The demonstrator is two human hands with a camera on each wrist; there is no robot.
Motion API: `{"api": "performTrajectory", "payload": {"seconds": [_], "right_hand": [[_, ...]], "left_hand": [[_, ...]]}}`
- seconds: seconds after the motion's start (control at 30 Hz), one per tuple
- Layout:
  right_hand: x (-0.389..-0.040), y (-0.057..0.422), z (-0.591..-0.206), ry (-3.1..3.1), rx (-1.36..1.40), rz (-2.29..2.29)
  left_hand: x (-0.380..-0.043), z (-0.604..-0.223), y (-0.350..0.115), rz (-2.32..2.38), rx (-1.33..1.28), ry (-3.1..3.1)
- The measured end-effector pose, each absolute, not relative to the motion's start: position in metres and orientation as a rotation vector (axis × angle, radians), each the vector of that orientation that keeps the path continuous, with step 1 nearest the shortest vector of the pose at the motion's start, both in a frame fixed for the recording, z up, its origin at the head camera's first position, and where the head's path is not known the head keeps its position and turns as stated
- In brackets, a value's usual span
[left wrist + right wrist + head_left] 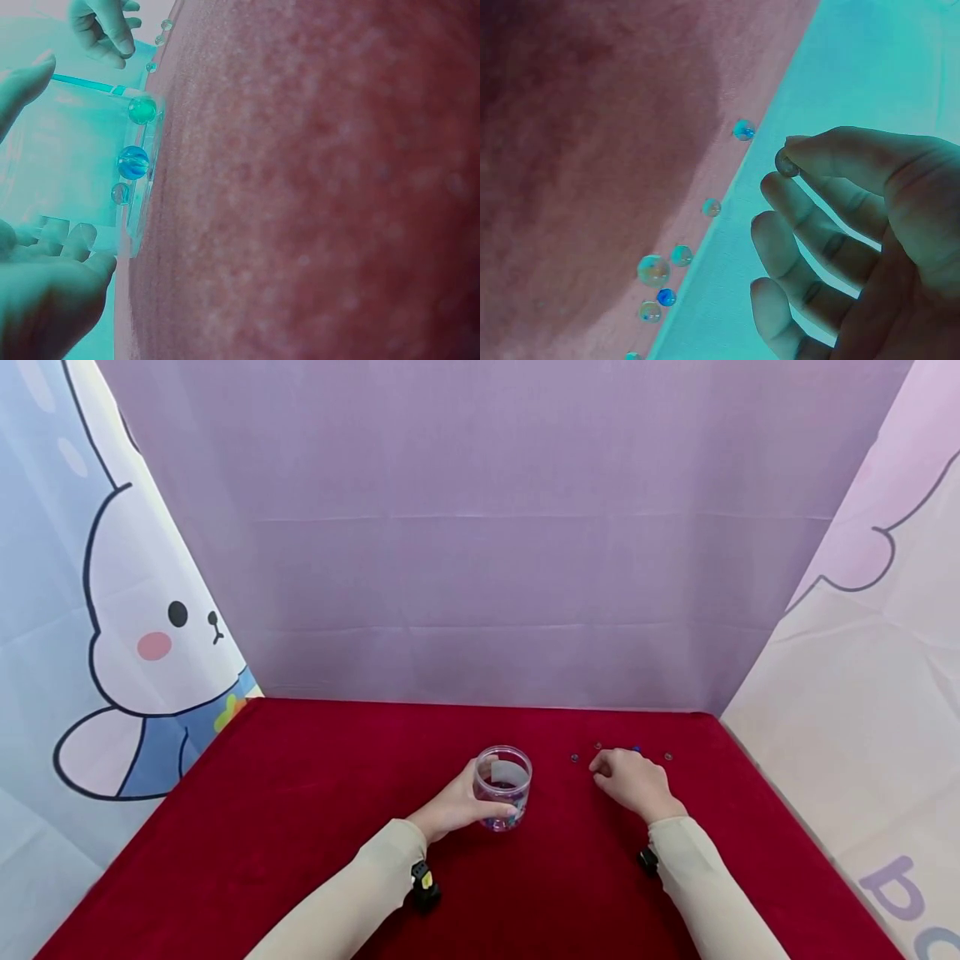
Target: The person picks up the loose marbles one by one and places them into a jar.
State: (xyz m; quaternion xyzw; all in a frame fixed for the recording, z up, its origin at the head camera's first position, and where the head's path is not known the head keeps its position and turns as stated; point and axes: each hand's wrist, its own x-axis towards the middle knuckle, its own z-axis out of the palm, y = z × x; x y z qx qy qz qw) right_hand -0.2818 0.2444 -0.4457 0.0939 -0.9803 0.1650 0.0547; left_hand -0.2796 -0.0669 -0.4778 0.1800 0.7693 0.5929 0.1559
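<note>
My left hand grips a clear plastic jar around its side, thumb in front. The jar has an open top and stands near the middle of the red cloth. Glass marbles lie at its bottom, among them a swirled blue marble and a green marble. To the right of the jar, my right hand is low over the cloth. In the right wrist view it pinches a small dark-looking marble between thumb and index finger, the other fingers loosely bent.
Several loose marbles lie on the red cloth around and beyond my right hand, including a larger clear marble and a small blue marble. A purple curtain hangs behind the table, with printed cloths at both sides.
</note>
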Motion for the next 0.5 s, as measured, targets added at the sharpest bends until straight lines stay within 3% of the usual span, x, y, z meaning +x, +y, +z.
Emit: {"api": "performTrajectory", "payload": {"seconds": [0.5], "right_hand": [[-0.276,0.236,-0.43,-2.879,0.356,0.475]], "left_hand": [[-0.279,-0.477,-0.066,1.697,0.506,2.196]]}}
